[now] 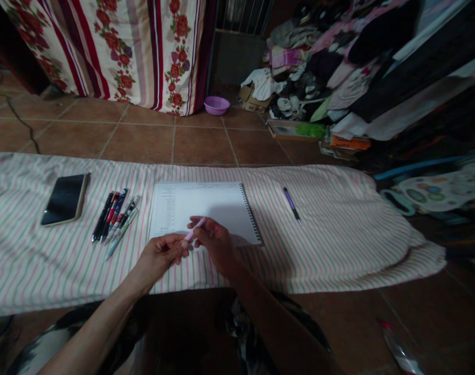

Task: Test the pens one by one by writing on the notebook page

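Note:
Both my hands meet over the striped cloth and hold a pink pen between them. My left hand pinches its lower end, fingers closed. My right hand grips the upper part, fingers wrapped round it. Just beyond them lies an open spiral notebook with a white page. Several pens lie in a row to the left of the notebook. A purple pen lies alone to its right.
A dark phone lies on the cloth at the far left. A floral bedspread hangs behind, with a purple bowl on the tiled floor. Piled clothes and books fill the back right.

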`<action>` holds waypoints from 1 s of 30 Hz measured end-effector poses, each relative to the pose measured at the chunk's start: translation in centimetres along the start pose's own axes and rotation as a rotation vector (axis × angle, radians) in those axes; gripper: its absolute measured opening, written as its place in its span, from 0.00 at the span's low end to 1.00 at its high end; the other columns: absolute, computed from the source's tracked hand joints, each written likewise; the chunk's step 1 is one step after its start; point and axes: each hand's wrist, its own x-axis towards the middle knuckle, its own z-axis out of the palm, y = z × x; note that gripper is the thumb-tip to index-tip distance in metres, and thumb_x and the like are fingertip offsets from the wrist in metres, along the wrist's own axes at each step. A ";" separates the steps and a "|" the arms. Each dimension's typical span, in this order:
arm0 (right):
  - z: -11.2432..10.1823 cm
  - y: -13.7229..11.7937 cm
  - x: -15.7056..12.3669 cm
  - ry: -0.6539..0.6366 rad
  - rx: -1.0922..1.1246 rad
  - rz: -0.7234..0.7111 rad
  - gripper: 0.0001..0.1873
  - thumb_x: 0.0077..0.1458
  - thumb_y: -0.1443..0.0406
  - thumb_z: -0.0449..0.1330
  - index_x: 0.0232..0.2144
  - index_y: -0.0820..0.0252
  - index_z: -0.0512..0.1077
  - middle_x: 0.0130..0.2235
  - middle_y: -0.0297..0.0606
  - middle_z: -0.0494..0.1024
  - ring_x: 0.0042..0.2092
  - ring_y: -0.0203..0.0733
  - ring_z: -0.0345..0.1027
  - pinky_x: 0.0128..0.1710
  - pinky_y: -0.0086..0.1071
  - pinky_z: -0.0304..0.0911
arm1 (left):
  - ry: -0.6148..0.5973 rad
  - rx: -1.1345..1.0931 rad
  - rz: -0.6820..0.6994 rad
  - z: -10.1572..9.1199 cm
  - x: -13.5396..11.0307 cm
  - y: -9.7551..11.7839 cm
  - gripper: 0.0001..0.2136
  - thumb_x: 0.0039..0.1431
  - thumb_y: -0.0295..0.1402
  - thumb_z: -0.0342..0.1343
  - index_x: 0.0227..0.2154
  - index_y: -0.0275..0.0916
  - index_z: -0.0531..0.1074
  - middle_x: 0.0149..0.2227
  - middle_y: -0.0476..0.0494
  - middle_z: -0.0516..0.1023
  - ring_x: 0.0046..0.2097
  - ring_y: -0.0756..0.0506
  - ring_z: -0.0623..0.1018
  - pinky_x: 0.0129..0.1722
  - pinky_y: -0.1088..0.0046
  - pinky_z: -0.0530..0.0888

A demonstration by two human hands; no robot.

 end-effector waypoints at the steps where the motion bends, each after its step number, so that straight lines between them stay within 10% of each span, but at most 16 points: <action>1: 0.0 0.0 0.0 0.002 -0.002 0.002 0.10 0.46 0.62 0.61 0.33 0.59 0.73 0.30 0.31 0.75 0.25 0.29 0.63 0.26 0.24 0.61 | 0.003 -0.006 -0.005 0.0 0.0 0.0 0.17 0.44 0.43 0.61 0.32 0.32 0.76 0.22 0.47 0.72 0.21 0.54 0.62 0.22 0.76 0.58; 30: 0.6 0.7 0.4 0.068 0.013 0.050 0.08 0.45 0.63 0.62 0.23 0.61 0.67 0.20 0.28 0.70 0.22 0.28 0.61 0.25 0.25 0.58 | -0.006 -0.070 -0.033 -0.3 0.1 -0.6 0.16 0.45 0.41 0.62 0.33 0.33 0.76 0.22 0.48 0.72 0.21 0.56 0.61 0.21 0.78 0.57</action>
